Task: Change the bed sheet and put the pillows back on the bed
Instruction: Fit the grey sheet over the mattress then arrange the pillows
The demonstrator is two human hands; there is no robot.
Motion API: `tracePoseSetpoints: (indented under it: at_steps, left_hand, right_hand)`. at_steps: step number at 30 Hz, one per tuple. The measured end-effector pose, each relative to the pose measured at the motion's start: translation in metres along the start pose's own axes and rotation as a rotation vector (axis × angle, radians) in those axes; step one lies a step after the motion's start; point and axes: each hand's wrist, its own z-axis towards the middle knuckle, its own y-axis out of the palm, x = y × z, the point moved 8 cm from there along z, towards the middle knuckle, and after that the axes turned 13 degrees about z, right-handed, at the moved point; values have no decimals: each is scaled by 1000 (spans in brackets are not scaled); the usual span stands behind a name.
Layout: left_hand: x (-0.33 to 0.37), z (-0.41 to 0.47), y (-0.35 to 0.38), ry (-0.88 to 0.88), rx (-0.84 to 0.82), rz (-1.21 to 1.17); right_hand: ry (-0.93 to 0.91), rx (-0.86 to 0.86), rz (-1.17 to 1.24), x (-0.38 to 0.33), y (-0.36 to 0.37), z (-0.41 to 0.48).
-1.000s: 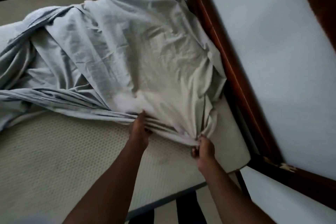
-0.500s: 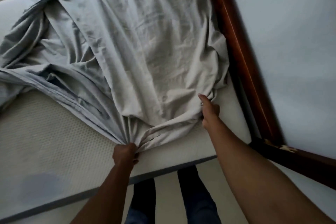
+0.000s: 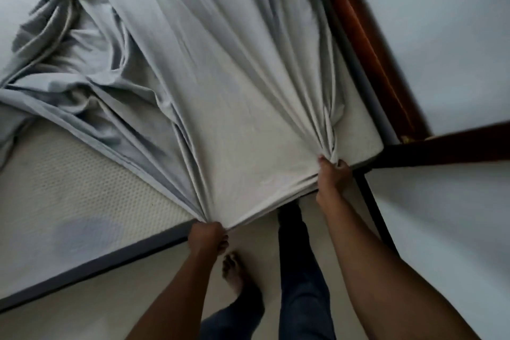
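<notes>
Bed sheet [image 3: 234, 119] now dragged taut to the mattress [image 3: 69, 188] edge | your right hand [image 3: 332, 174] just grabbed a fold, left hand [image 3: 207, 234] fisting a bunch | corner tuck next, probably

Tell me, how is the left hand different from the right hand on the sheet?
The left hand grips the sheet at the mattress's near edge, beside bare mattress; the right hand grips it close to the mattress corner by the wooden frame. The left hand sits lower in the view, the right hand higher. Both grip the sheet's edge and bunch it into folds.
</notes>
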Motion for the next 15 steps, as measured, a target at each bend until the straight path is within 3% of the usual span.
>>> tracePoseSetpoints:
  at_steps: [5,7,10,11,13,15]
  left_hand:
    - [-62,-9,-4,-48,-88,223]
    - [-79,-24,-7,-113,-177,374]
    - [-82,-25,-17,0,-253,906]
    - [-68,-26,-21,24,-212,927]
    - [-23,-26,-10,233,-139,911]
    - [39,-41,9,477,-92,632]
  right_hand:
    - [-88,204,-91,25,-71,-67]
    - [-58,152,-187,44,-89,-88]
    - [-115,-20,-394,61,-90,-107]
    - [-188,-74,-432,61,-86,-111]
    - [-296,-202,-431,58,-69,-124]
    - [-376,-365,-428,52,-43,-141]
